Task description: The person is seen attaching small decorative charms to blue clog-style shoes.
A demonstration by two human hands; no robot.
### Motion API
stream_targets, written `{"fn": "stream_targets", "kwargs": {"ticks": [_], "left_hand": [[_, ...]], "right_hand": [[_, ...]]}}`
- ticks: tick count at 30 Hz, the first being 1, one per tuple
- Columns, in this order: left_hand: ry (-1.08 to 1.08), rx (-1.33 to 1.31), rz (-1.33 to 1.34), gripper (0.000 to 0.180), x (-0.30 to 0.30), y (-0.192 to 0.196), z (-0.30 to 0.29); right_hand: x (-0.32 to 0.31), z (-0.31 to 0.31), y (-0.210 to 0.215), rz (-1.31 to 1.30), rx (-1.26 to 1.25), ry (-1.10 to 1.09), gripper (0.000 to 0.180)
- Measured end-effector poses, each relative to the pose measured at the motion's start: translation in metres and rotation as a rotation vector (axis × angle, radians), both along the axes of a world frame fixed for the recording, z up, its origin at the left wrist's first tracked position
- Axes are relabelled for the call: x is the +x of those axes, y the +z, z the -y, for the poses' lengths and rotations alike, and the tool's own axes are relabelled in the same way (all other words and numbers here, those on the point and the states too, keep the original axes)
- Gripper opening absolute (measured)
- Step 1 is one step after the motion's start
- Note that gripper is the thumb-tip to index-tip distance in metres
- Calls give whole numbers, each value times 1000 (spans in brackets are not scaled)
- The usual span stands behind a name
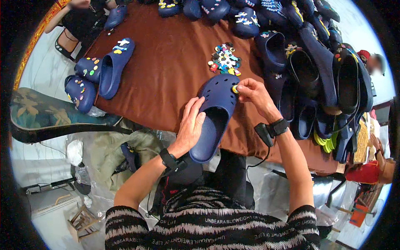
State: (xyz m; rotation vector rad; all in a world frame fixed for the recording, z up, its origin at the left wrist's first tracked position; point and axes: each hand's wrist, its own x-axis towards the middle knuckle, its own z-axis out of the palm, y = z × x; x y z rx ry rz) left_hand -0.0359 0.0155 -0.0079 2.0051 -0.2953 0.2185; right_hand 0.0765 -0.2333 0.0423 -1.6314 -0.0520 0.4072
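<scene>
A navy foam clog [218, 95] with holes in its toe is held at the near edge of the table, toe pointing away from me. My left hand [190, 127] grips it along its left side, fingers lying over the upper near the opening. Between the thumb and fingers of my right hand [256, 96] is a small yellow shoe charm [235, 89], touching the right side of the toe by the holes. Its far side is hidden. Just beyond the toe lies a loose pile of colourful shoe charms [227, 60].
A brown cloth [162, 71] covers the table. Many navy clogs [306, 68] crowd its right side and far edge, several decorated. More decorated clogs [114, 68] stand at the left edge, above a patterned instrument case [46, 112]. Another person [85, 23] is at far left.
</scene>
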Motion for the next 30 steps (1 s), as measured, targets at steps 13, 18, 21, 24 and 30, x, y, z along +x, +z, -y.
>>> {"fn": "stream_targets", "kwargs": {"ticks": [13,18,21,24,30], "left_hand": [[-1,19,9,47,2,2,0],[-20,20,7,48,2,4,0],[-8,20,2,48,2,2,1],[-11,25,6,49,1,4,3],[13,38,-2,49,1,1,1]], "right_hand": [[34,2,26,-137,-512,352,36],[46,-9,47,-135,-719,492,39],[48,-23,48,-107,-882,501,35],[53,-29,46,-23,-982,559,33],[49,-31,41,16,-970,530,37]]}}
